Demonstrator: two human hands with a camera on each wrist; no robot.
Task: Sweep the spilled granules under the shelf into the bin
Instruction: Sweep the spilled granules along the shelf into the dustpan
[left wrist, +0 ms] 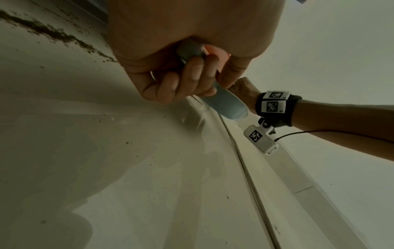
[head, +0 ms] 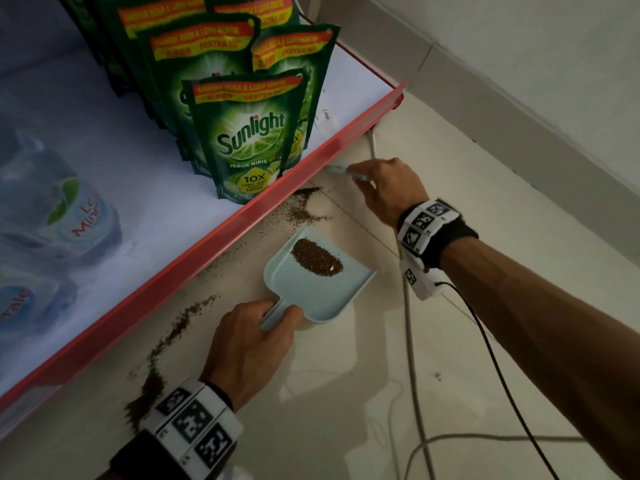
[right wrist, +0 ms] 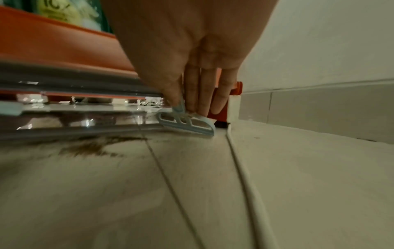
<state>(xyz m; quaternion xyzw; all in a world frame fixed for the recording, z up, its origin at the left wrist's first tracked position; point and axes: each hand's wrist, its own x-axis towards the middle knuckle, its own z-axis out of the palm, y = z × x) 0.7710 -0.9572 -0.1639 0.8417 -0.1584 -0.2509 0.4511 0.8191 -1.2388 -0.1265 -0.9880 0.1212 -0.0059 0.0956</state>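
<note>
A light-blue dustpan (head: 325,292) lies on the floor tiles with a heap of brown granules (head: 317,258) in it. My left hand (head: 277,315) grips its handle (left wrist: 226,104), fingers curled round it. More spilled granules (head: 304,204) lie at the red shelf edge (head: 207,244), and a second trail (head: 169,337) runs nearer to me. My right hand (head: 360,173) pinches a small light-blue brush (head: 341,169) whose head (right wrist: 187,123) touches the floor just under the shelf, to the right of the granules (right wrist: 89,148). No bin is in view.
Green Sunlight pouches (head: 247,140) stand on the shelf above. A white cable (head: 410,323) and a thin black wire (head: 491,351) run across the floor on the right. The wall and its grey skirting (right wrist: 319,104) close off the far side.
</note>
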